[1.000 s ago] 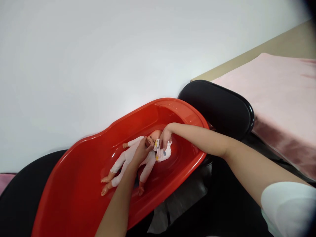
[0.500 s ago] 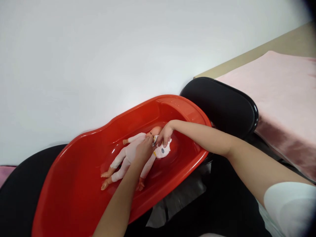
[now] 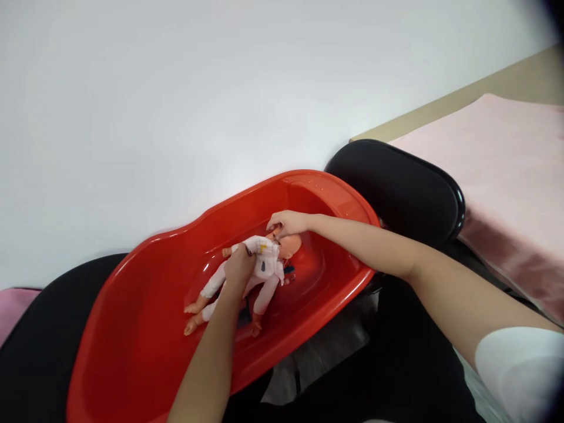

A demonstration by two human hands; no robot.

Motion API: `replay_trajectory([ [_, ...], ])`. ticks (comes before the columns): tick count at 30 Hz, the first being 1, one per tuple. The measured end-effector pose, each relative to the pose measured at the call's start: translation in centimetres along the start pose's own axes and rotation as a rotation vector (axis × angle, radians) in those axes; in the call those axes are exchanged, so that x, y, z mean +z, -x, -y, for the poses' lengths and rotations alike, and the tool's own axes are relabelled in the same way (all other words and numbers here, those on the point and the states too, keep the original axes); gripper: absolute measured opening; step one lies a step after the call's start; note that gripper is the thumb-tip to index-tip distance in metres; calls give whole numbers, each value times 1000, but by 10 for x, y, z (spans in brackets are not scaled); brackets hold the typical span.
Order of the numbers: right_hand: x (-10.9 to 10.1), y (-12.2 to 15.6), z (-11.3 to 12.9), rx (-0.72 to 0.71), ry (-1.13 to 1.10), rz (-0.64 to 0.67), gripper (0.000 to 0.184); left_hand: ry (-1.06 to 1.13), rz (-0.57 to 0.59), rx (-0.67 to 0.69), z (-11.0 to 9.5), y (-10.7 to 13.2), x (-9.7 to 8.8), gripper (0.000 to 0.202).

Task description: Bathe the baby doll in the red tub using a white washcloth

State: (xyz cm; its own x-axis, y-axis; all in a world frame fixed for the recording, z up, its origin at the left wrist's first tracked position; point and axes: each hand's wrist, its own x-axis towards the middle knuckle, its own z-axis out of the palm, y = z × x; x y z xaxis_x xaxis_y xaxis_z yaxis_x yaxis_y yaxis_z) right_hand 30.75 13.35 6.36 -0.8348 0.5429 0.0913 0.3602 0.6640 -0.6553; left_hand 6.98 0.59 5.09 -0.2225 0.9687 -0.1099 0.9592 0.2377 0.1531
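A doll (image 3: 266, 294) in pale pink clothing lies on its back in a red baby bathtub (image 3: 141, 329), its bare head (image 3: 291, 245) toward the right end. Over its chest is a white cloth (image 3: 267, 265) with yellow and grey marks. My left hand (image 3: 239, 265) is closed on the cloth's left edge at the doll's chest. At the doll's face and neck, my right hand (image 3: 287, 222) has its fingers curled; what lies between them is hidden. A small dark patch (image 3: 288, 270) shows beside the head.
A black oval seat or stool top (image 3: 396, 188) stands at the tub's right end, beside a surface covered in pink cloth (image 3: 506, 153). A black rounded surface (image 3: 39, 329) is at the left. A white wall (image 3: 176, 106) runs behind the tub.
The white cloth has moved from beside the head onto the doll's chest, leaving the head uncovered. My left hand has shifted left; my right hand has moved slightly left and up.
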Motion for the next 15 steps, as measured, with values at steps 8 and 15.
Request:
replay_trajectory([
  [8,16,9,2,194,403,289,109,269,-156,401,0,-10,34,50],
  [15,21,4,-4,178,429,359,108,374,56,467,-3,-5,51,98],
])
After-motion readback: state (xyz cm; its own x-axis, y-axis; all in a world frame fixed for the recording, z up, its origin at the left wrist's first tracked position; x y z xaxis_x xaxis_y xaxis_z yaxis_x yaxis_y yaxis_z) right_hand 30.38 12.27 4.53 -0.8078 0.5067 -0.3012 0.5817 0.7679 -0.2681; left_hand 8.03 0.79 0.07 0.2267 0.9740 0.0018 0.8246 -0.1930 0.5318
